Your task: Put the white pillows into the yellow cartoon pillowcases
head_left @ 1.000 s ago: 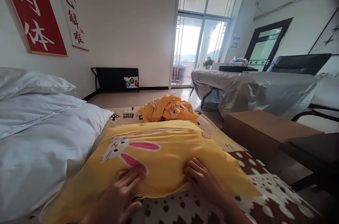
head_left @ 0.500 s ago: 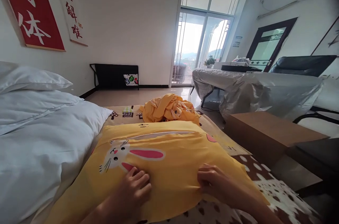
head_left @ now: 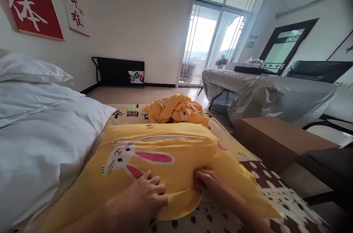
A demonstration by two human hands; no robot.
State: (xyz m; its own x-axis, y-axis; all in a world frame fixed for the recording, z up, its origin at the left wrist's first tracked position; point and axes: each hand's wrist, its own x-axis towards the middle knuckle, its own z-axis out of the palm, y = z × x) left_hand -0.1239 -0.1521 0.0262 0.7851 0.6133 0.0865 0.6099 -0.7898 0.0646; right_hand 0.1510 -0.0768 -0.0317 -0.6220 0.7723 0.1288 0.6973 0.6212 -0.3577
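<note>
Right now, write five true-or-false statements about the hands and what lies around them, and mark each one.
1. The right hand touches the yellow pillowcase. True.
2. The left hand is at the yellow pillowcase's far edge. False: it is on the near part, close to the rabbit print.
3. The rabbit print has blue inner ears. False: they are pink.
4. Crumpled yellow cloth lies beyond the yellow pillowcase. True.
5. The white bedding lies left of the yellow pillowcase. True.

To my left I see a red calligraphy scroll [head_left: 33, 3] beside a white scroll [head_left: 74, 3]. Ahead, a potted plant [head_left: 221, 60] stands on a plastic-draped surface [head_left: 270, 93] near the sliding glass door [head_left: 204, 42]; a brown box [head_left: 275, 141] stands nearer me.
</note>
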